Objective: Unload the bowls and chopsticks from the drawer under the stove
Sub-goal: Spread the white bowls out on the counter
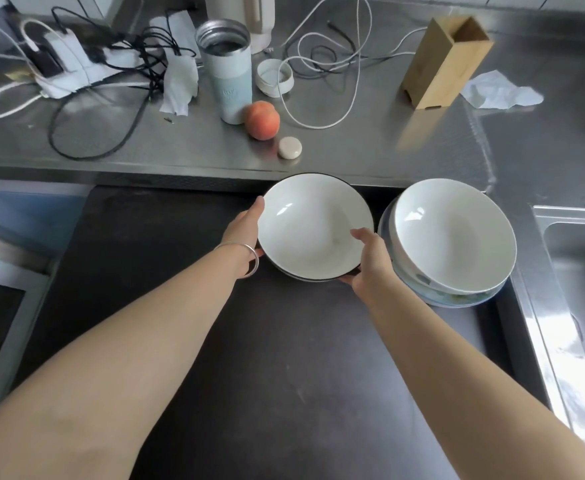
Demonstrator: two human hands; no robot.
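In the head view, a white bowl with a dark rim (313,228) is grasped from both sides over the far part of a dark stove top (267,358): the left hand (246,233) is curled round its left edge, and the right hand (370,261) grips its near right edge, thumb over the rim. Just to its right, a stack of white bowls (454,237) rests on the stove top. Farther off, on the steel desk (370,147), a peach (262,120), a tumbler (227,71) and a wooden holder (447,60) are seen.

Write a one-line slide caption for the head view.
Both hands, left and right, hold a dark-rimmed bowl beside stacked bowls on the stovetop.
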